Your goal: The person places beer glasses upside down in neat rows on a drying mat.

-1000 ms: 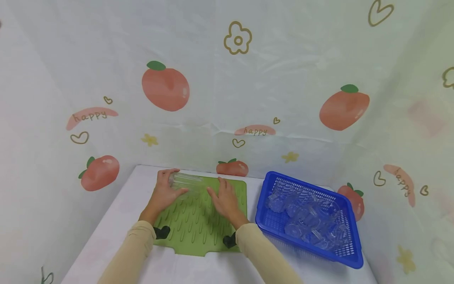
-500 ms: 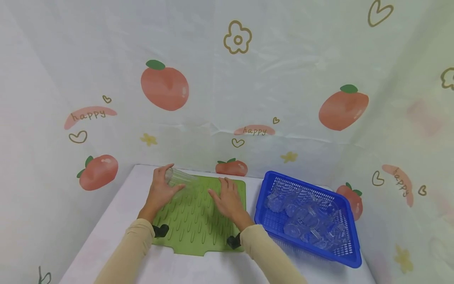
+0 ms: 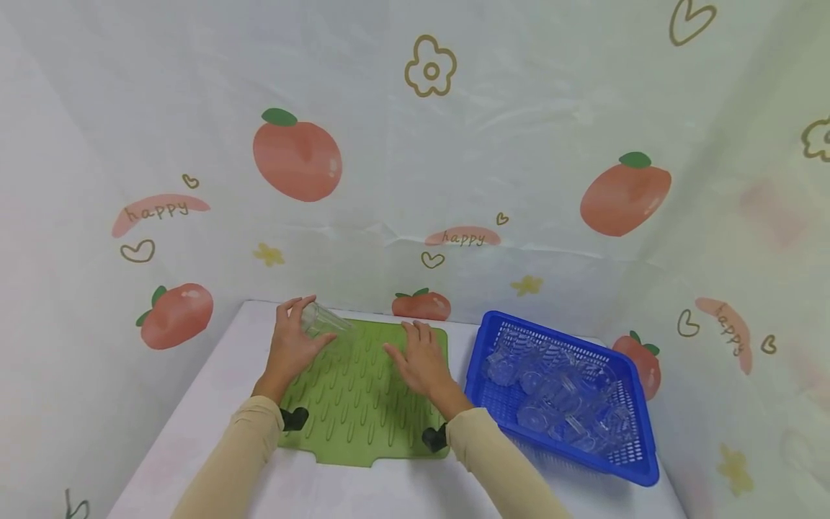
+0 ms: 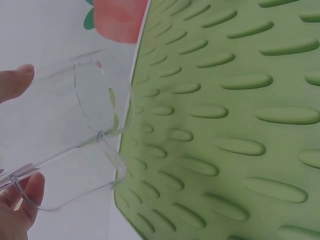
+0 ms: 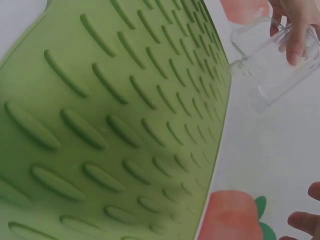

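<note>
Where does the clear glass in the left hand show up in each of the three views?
Head: clear glass, tilted, at the green mat's far-left corner, in the left hand.
Left wrist: left side of frame, beside the mat's edge.
Right wrist: upper right, under fingers.
Shared landmark: the ridged green mat.

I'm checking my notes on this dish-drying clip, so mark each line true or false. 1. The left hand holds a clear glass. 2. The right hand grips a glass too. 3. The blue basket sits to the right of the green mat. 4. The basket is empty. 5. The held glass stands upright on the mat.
1. True: the left hand holds the clear glass.
2. False: the right hand rests flat on the green mat, holding nothing.
3. True: the blue basket lies right of the mat.
4. False: it holds many clear glasses.
5. False: the glass is tilted at the mat's far left corner.
</note>
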{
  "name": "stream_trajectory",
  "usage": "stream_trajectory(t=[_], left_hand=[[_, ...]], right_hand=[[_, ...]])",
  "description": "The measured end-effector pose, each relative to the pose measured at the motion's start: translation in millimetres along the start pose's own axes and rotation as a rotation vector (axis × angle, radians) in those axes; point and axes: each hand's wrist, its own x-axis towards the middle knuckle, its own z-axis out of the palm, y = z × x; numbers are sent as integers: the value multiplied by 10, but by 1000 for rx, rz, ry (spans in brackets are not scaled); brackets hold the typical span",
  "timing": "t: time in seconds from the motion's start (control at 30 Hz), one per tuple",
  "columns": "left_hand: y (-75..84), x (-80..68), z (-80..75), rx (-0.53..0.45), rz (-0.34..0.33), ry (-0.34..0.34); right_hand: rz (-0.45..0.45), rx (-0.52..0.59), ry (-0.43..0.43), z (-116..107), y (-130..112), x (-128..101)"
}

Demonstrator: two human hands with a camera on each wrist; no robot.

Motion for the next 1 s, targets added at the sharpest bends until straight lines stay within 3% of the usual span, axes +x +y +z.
stream_trajectory(t=[0.33, 0.7, 1.0], left_hand=[[-109, 83, 64, 15, 48, 67], [-122, 122, 73, 71, 30, 28], [-142, 179, 125, 44, 4, -13]], right_hand=[[-2, -171, 14, -142, 69, 15], [27, -203, 48, -225, 135, -9], [32, -245, 37, -282, 250, -36]])
